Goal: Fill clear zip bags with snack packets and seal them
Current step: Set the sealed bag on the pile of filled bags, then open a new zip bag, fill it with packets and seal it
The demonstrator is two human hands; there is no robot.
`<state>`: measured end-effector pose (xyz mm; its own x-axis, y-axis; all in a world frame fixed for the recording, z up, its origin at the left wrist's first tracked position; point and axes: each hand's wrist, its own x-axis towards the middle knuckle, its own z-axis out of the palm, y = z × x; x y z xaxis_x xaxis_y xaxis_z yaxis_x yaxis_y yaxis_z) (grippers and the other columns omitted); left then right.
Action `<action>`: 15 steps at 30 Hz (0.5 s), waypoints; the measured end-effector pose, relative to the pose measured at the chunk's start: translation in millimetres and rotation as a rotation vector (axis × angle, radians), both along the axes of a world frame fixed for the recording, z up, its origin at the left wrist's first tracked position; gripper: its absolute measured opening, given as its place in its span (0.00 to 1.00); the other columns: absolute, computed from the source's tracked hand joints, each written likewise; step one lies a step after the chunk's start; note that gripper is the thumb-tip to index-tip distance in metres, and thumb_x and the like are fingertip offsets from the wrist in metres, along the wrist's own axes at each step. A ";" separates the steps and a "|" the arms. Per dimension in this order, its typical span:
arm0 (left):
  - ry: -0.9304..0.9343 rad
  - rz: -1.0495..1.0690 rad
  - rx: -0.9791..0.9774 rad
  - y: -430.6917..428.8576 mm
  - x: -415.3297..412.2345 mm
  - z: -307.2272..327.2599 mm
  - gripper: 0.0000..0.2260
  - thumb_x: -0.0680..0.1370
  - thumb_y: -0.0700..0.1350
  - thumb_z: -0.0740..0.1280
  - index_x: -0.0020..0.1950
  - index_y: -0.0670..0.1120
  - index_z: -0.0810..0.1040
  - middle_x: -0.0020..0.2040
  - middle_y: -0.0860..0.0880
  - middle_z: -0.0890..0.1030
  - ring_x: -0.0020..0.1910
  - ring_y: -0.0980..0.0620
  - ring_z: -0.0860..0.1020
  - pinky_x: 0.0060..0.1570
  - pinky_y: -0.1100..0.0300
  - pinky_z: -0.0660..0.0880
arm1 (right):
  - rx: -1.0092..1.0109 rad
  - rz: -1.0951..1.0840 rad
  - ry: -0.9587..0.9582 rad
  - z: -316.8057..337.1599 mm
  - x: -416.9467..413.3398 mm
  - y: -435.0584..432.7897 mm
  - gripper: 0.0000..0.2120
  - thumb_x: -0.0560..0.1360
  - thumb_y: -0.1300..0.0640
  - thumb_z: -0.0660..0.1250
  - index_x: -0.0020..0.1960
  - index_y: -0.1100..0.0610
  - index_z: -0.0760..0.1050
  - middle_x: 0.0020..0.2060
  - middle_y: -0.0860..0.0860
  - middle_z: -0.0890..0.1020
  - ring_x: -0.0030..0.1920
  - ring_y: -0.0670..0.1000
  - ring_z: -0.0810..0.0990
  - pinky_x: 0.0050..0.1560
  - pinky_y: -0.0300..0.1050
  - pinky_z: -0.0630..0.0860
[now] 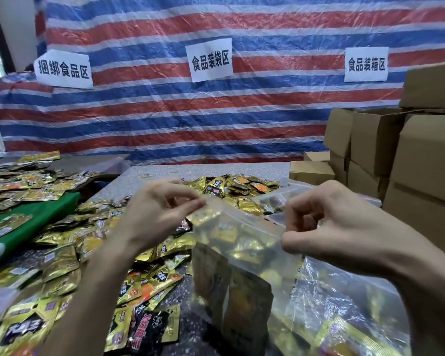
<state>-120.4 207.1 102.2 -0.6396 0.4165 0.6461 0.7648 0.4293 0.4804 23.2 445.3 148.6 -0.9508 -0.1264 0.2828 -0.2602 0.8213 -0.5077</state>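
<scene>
Clear plastic zip bag (237, 263), packed with gold snack packets (226, 233), stands near centre on the tabletop (190, 173); my left hand (159, 209) pinches its zip strip's left end, my right hand (326, 222) the right end; sealing seems in hand; next calls for pressing along the strip, tracks aligned; loose packets (59, 255) lie left.

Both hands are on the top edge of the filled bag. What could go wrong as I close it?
1. A gold packet rides high under the zip strip beside the left hand; it could catch in the track and leave a gap.
2. The left hand and right hand pinch only the ends of the zip bag, so the middle may stay unsealed.
3. The bag looks full and stands among loose packets; it might tip.
</scene>
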 end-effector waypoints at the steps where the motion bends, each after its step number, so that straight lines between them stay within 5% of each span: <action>1: 0.016 0.021 0.010 13.6 -2.5 -3.1 0.03 0.75 0.50 0.72 0.43 0.53 0.86 0.37 0.56 0.82 0.35 0.56 0.78 0.33 0.55 0.74 | 0.011 -0.014 -0.029 1.2 1.8 1.0 0.16 0.60 0.43 0.68 0.32 0.57 0.77 0.25 0.44 0.77 0.27 0.39 0.72 0.30 0.37 0.67; 4: -0.009 0.027 0.015 63.0 -11.1 -11.2 0.04 0.77 0.45 0.72 0.43 0.50 0.85 0.34 0.54 0.82 0.33 0.53 0.78 0.34 0.58 0.75 | 0.018 -0.076 -0.142 4.4 6.0 9.6 0.11 0.63 0.49 0.68 0.34 0.57 0.78 0.25 0.45 0.76 0.26 0.40 0.72 0.27 0.35 0.67; 7: -0.105 -0.038 0.017 120.0 -16.7 -18.9 0.05 0.78 0.42 0.70 0.43 0.46 0.84 0.37 0.48 0.83 0.37 0.49 0.82 0.40 0.53 0.81 | 0.046 -0.180 -0.208 1.3 5.4 23.8 0.08 0.67 0.53 0.70 0.37 0.58 0.79 0.27 0.50 0.77 0.28 0.43 0.72 0.32 0.44 0.71; 11: -0.292 -0.155 0.004 183.7 -11.5 -46.8 0.06 0.80 0.42 0.67 0.46 0.43 0.83 0.39 0.48 0.82 0.38 0.50 0.80 0.43 0.56 0.77 | 0.081 -0.296 -0.307 -6.4 -1.5 42.1 0.14 0.70 0.47 0.74 0.38 0.60 0.82 0.29 0.52 0.80 0.31 0.47 0.74 0.37 0.49 0.73; 15: -0.462 -0.173 -0.026 205.1 -4.5 -76.3 0.09 0.76 0.34 0.63 0.51 0.42 0.82 0.45 0.47 0.83 0.48 0.48 0.81 0.46 0.55 0.77 | 0.079 -0.307 -0.101 -9.9 -14.6 42.6 0.11 0.73 0.46 0.72 0.39 0.53 0.82 0.33 0.48 0.83 0.34 0.44 0.80 0.39 0.42 0.77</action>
<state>-125.0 412.2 25.9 -0.7770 0.5541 0.2987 0.5352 0.3316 0.7769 8.6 487.9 138.7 -0.9707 0.1527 0.1858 0.0542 0.8916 -0.4496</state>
